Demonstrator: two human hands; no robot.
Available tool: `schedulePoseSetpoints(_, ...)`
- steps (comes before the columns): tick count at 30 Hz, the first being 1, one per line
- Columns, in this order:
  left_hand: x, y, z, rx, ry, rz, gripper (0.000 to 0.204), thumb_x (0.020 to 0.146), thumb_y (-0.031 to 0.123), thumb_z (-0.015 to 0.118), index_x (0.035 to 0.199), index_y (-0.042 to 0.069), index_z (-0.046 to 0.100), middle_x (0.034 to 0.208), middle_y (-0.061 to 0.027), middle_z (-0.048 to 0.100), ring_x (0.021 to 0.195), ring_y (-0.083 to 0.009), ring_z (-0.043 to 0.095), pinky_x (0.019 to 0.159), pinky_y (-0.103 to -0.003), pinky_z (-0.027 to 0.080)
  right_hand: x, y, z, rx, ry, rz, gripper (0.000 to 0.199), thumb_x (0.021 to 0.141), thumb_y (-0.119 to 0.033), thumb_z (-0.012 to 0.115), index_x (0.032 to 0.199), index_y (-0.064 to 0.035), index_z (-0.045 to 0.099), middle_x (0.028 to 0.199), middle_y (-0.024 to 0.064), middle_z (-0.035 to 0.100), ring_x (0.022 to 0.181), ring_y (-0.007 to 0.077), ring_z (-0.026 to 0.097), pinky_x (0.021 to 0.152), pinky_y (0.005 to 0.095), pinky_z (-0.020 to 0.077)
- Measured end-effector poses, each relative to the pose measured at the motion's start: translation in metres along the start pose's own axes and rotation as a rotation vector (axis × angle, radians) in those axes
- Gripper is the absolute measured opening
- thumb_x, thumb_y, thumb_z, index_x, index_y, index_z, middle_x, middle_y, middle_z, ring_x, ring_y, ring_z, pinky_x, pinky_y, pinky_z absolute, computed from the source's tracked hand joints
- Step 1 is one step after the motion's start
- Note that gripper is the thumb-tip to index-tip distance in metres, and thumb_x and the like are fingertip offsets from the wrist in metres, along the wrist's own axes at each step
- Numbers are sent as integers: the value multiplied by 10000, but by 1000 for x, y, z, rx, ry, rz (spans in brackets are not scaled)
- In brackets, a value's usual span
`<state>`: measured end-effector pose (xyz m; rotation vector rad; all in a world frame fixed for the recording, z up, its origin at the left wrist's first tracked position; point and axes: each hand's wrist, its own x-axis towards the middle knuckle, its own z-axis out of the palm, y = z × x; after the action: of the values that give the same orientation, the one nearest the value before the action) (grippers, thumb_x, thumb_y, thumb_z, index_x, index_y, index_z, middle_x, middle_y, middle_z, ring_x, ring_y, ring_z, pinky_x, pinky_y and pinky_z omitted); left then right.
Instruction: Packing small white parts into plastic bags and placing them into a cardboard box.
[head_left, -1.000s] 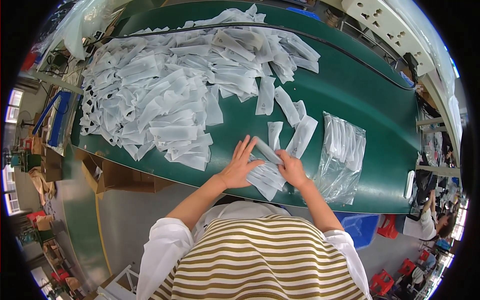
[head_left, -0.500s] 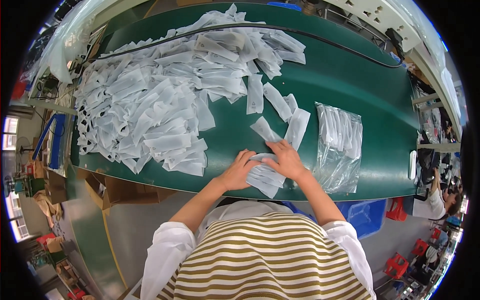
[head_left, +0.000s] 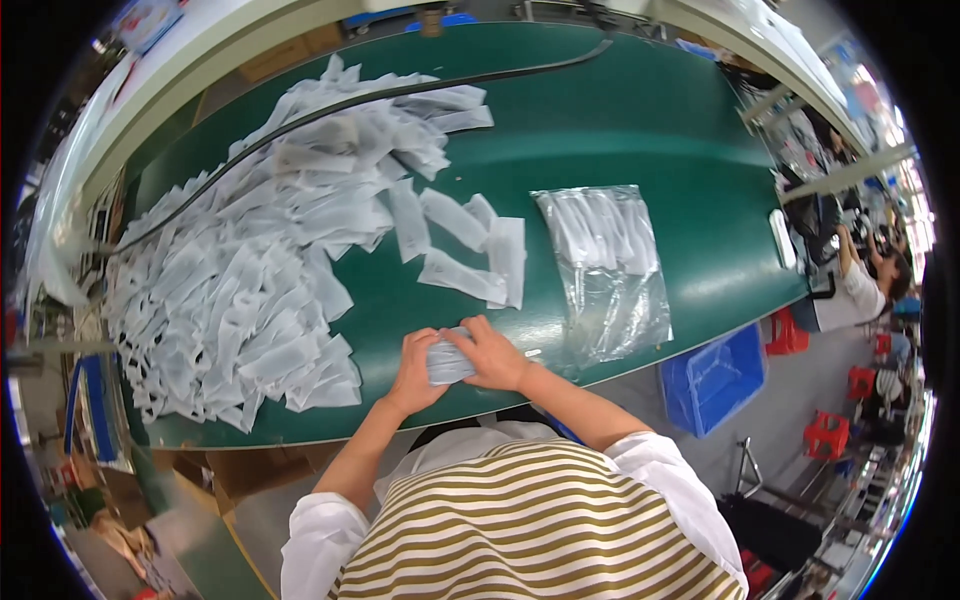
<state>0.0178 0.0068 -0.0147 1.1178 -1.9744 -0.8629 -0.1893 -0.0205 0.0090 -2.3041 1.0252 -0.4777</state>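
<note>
Close to the table's front edge, my left hand and my right hand are closed around a bundle of white translucent packets, gripping it from both sides. Just beyond my hands lie several loose packets, flat on the green table. To the right of them is a clear plastic bag with a row of similar white packets in its far part. A large heap of the same packets spreads over the left of the table. What the packets contain I cannot make out.
The green table has a black cable crossing above the heap. A small white object lies at its right edge. Below that edge stands a blue bin. Cardboard boxes sit under the front left. Another person is at far right.
My hands have gathered the spread packets into a compact bundle and grip it. The loose packet near my right hand now lies flat by the others. The whole view has shifted and turned.
</note>
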Motion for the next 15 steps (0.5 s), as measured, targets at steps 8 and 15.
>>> schedulePoseSetpoints(8, 48, 81, 16, -261, -477, 164, 751, 599, 178, 836, 1238, 67, 458, 1252, -178, 442, 1172, -377, 424, 1026, -441, 345, -112, -39, -35, 173, 140, 400, 877, 601, -136, 784, 1383, -83, 393, 1110, 238, 435, 1030, 413, 476, 863, 436, 449)
schedulePoseSetpoints(15, 104, 149, 112, -90, -180, 251, 789, 654, 429, 794, 1260, 37, 476, 1233, -150, 425, 1158, -370, 390, 993, -482, 348, -244, -47, -86, -198, 613, 900, 824, 605, -135, 801, 1337, -63, 428, 1083, 200, 456, 1001, 393, 505, 837, 436, 460)
